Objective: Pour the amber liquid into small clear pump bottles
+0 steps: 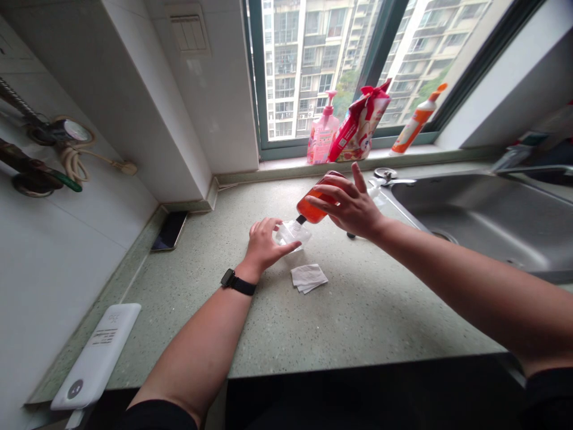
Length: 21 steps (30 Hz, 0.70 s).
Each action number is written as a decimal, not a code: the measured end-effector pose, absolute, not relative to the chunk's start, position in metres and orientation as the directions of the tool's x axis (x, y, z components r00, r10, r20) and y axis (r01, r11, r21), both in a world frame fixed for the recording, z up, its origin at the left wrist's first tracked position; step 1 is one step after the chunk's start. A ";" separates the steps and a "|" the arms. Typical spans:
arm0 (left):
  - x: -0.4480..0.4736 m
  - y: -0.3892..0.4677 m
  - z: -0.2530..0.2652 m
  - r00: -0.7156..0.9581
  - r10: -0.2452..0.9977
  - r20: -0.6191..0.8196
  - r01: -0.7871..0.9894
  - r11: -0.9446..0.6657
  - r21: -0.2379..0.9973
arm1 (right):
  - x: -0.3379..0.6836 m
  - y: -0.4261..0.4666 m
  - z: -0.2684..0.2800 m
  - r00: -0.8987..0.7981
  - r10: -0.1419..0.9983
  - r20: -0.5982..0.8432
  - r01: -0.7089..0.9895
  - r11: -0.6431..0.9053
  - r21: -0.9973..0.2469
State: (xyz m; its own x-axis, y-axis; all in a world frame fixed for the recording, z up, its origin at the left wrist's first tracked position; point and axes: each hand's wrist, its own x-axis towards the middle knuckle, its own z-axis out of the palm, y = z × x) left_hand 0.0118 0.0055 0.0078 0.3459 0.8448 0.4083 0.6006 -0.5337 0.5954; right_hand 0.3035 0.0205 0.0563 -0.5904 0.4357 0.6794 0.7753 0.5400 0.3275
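Note:
My right hand [351,206] grips a bottle of orange-red liquid [316,206], tilted with its neck down and to the left. The bottle's dark mouth meets the opening of a clear plastic bottle [293,234], whose exact shape is partly hidden. Around that clear bottle, my left hand [267,242] is wrapped, thumb in front and fingers behind, holding it on the counter. Just in front lies a folded white tissue [309,278]. A small dark piece [351,235], perhaps a cap, rests under my right hand. Behind that hand, a whitish pump top [376,192] is partly covered.
A steel sink [492,209] is set in the speckled counter [201,310] at right. Along the windowsill stand a pink pump bottle [323,134], a red bag [362,125] and an orange-white bottle [416,125]. At left lie a phone [170,231] and a white power bank [97,352].

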 end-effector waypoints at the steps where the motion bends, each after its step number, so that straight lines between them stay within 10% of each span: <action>1: 0.012 0.005 0.008 0.348 0.845 0.406 0.603 -0.534 0.594 | 0.304 0.020 0.057 -0.590 0.440 0.677 0.776 0.542 0.323; 21: 0.011 0.005 0.009 0.338 0.849 0.406 0.617 -0.526 0.586 | 0.302 0.022 0.062 -0.619 0.490 0.614 0.772 0.524 0.360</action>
State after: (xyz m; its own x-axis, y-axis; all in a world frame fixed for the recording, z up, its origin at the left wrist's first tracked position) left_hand 0.0112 0.0053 0.0090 0.3378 0.8490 0.4062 0.6166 -0.5257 0.5860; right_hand 0.3018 0.0218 0.0623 -0.6191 0.4896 0.6140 0.7716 0.5245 0.3598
